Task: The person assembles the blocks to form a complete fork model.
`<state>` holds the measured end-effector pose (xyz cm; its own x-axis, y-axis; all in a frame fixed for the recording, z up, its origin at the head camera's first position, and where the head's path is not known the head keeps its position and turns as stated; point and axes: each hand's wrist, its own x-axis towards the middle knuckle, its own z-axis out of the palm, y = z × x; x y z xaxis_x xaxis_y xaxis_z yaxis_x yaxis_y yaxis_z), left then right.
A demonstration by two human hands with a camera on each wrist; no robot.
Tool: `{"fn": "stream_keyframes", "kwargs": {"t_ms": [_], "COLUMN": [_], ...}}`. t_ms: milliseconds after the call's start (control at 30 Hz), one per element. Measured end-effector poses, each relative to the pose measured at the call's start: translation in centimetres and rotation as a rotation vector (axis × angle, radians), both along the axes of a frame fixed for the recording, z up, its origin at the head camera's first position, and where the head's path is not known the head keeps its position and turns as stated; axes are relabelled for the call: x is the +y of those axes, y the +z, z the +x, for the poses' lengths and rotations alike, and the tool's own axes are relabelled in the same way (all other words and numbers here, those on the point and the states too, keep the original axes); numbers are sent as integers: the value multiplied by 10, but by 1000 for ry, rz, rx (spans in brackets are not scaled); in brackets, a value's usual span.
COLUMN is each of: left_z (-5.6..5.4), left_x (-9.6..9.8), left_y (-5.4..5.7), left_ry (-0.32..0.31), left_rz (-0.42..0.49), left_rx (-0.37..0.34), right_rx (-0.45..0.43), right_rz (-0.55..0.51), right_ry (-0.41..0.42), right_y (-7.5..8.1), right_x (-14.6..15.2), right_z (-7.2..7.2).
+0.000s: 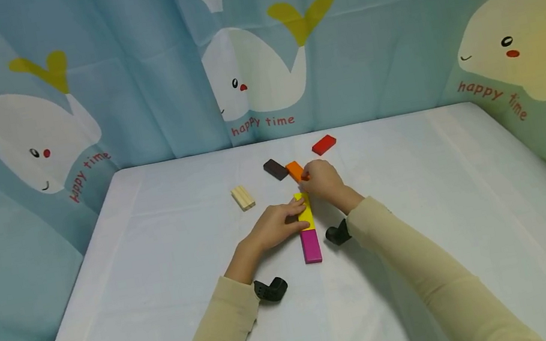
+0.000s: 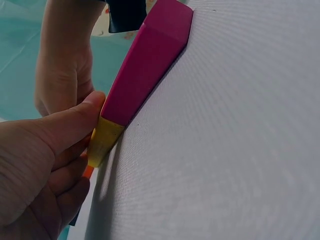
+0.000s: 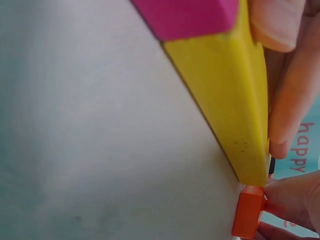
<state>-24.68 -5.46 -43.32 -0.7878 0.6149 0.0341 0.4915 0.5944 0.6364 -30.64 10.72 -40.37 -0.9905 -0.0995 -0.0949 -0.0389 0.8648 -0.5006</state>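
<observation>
On the white table lies a magenta block (image 1: 311,247), end to end with a yellow block (image 1: 306,220). My left hand (image 1: 277,224) rests on the yellow block from the left, thumb toward the magenta end and fingers toward the far end. In the right wrist view, its fingertips (image 3: 275,30) touch the yellow block's upper face. Just past the yellow block's far end, my right hand (image 1: 324,180) pinches an orange block (image 1: 295,169), which stands at a slant to the row. The right fingers partly cover the orange block.
A dark brown block (image 1: 275,169) lies close to the orange block's left. Farther back is a red block (image 1: 324,144). Pale wooden sticks (image 1: 243,197) lie side by side on the left. Black wrist cameras (image 1: 272,290) hang near both hands; a whale-print curtain (image 1: 150,94) surrounds the table.
</observation>
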Motion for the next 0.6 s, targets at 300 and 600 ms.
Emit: {"fn": "stream_keyframes", "kwargs": {"t_ms": [300, 600], "left_z": [-1, 0], "left_x": [2, 1], "left_y": [-2, -1], "left_ry": [-5, -4], "left_rz": [-6, 1], "left_rx": [18, 13], "right_rx": [28, 54], "right_rz": [45, 47], "right_ry": [29, 72], "right_y": [1, -2], "right_x": [4, 8], "right_z": [8, 12]}}
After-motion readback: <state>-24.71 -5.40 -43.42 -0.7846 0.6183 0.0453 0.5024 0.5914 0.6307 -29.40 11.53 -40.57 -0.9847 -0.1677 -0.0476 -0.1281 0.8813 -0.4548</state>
